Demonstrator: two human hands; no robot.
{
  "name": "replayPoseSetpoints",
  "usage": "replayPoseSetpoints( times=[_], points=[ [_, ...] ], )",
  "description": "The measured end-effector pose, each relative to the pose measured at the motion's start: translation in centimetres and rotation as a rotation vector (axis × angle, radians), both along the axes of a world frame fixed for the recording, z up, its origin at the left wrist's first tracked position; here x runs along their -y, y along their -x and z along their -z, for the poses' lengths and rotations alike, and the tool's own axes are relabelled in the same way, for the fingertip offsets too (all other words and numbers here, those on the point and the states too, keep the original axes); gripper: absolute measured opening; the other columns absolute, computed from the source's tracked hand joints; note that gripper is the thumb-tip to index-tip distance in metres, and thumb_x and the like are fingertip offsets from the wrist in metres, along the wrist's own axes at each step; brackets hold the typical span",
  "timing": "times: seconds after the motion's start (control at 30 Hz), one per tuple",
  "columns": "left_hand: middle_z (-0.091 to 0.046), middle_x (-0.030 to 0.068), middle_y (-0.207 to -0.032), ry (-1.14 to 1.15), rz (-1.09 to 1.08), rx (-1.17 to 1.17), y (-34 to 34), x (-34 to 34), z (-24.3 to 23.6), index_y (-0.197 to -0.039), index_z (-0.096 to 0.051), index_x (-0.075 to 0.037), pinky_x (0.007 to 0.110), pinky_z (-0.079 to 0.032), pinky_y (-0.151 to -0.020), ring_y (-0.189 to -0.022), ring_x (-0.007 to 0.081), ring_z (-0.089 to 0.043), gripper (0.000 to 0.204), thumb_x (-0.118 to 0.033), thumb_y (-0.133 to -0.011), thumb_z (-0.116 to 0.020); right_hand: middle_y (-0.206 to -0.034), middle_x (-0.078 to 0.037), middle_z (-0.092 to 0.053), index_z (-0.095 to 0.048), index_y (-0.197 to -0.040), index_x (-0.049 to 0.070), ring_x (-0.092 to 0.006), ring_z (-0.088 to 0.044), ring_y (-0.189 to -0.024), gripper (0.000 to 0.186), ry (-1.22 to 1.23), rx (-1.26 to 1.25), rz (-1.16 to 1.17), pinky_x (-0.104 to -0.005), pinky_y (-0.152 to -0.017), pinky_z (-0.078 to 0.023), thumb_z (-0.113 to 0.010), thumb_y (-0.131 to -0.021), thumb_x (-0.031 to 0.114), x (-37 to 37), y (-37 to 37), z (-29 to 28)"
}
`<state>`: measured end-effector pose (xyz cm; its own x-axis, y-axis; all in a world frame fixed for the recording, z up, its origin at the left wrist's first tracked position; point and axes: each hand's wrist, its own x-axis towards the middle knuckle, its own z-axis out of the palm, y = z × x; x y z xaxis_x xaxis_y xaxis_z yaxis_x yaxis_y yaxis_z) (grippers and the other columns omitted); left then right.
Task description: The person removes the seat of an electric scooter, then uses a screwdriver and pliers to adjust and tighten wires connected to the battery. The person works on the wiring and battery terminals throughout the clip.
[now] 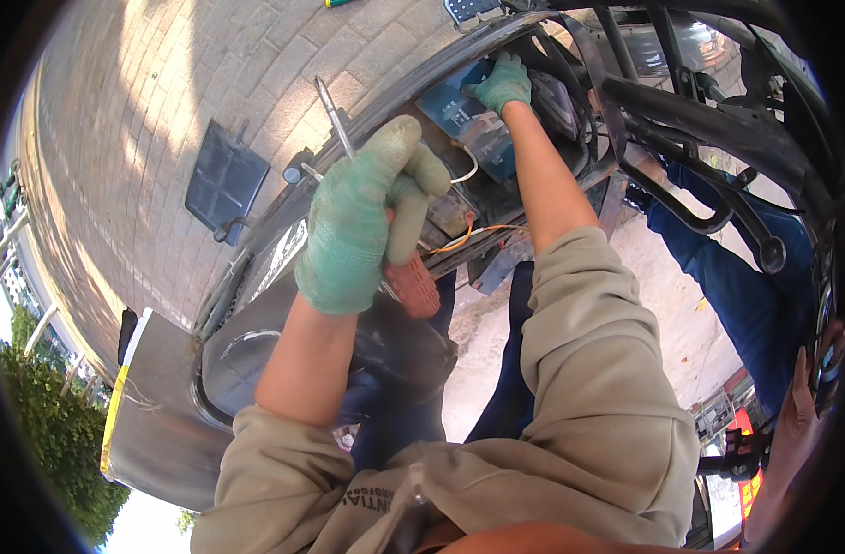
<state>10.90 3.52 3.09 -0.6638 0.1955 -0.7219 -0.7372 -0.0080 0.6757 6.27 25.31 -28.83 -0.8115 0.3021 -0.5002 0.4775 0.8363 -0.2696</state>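
Note:
My left hand [353, 217], in a green-coated work glove, is closed around a screwdriver. Its orange textured handle [413, 288] sticks out below my fingers, and its metal shaft [334, 114] points up and away. My right hand [505, 83], gloved alike, reaches into the open compartment of a dark vehicle body. It grips the far end of a blue box [468, 115], which looks like a battery; some fingertips are hidden there. Between my hands a white cable [467, 166] curves beside the box. Nearer to me runs an orange wire [459, 242].
Black frame tubes [699, 115] cross the right side. A dark flat panel [225, 180] lies on the paving [265, 55] at left. Someone else in blue trousers [736, 277] is at the right; a bare hand [799, 406] shows below. A dark curved body panel [256, 369] is near my left forearm.

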Motion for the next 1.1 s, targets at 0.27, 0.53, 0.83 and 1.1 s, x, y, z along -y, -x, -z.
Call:
replayPoseSetpoints(
  times=[0.27, 0.53, 0.83, 1.1],
  points=[
    [-0.044, 0.0011, -0.043, -0.014, 0.064, 0.073, -0.8, 1.4, -0.1, -0.079, -0.059, -0.003, 0.023, -0.026, -0.039, -0.035, 0.0077, -0.035, 0.048, -0.043, -0.101, -0.045, -0.131, -0.029, -0.056, -0.053, -0.135, -0.003, -0.0376, -0.055, -0.123, 0.092, 0.431, 0.172, 0.539, -0.0444, -0.104, -0.041, -0.034, -0.089, 0.075, -5.2, -1.1, 5.3],
    [-0.048, 0.0034, -0.044, -0.036, 0.319, -0.013, -0.7, -1.1, 1.0, -0.082, -0.063, 0.001, 0.025, -0.044, -0.056, -0.054, 0.0085, -0.052, 0.047, -0.039, -0.101, -0.045, -0.134, -0.017, -0.057, -0.054, -0.136, 0.01, -0.0337, -0.052, -0.127, 0.079, 0.017, -0.005, 0.258, -0.0432, -0.107, -0.039, -0.047, -0.086, 0.07, -1.4, -5.1, 2.0],
    [-0.07, 0.019, -0.088, 0.738, 1.38, -0.618, 0.9, -12.1, 13.7, -0.1, -0.063, -0.003, 0.048, -0.053, -0.074, -0.086, 0.0373, -0.069, 0.024, -0.023, -0.092, -0.051, -0.136, -0.019, -0.051, -0.052, -0.133, 0.008, -0.034, -0.045, -0.131, 0.07, 0.004, -0.053, 0.083, -0.0404, -0.108, -0.04, -0.067, -0.079, 0.051, -3.6, -7.7, 3.1],
    [-0.073, 0.0176, -0.096, 0.955, 1.413, -0.876, 5.2, -17.6, 25.9, -0.105, -0.067, -0.004, 0.044, -0.055, -0.075, -0.089, 0.0332, -0.071, 0.025, -0.02, -0.088, -0.059, -0.131, -0.019, -0.048, -0.048, -0.132, 0.006, -0.0363, -0.048, -0.122, 0.084, -0.048, 0.002, 0.112, -0.049, -0.099, -0.043, -0.076, -0.068, 0.051, -2.8, -9.0, 2.0]
  ],
)
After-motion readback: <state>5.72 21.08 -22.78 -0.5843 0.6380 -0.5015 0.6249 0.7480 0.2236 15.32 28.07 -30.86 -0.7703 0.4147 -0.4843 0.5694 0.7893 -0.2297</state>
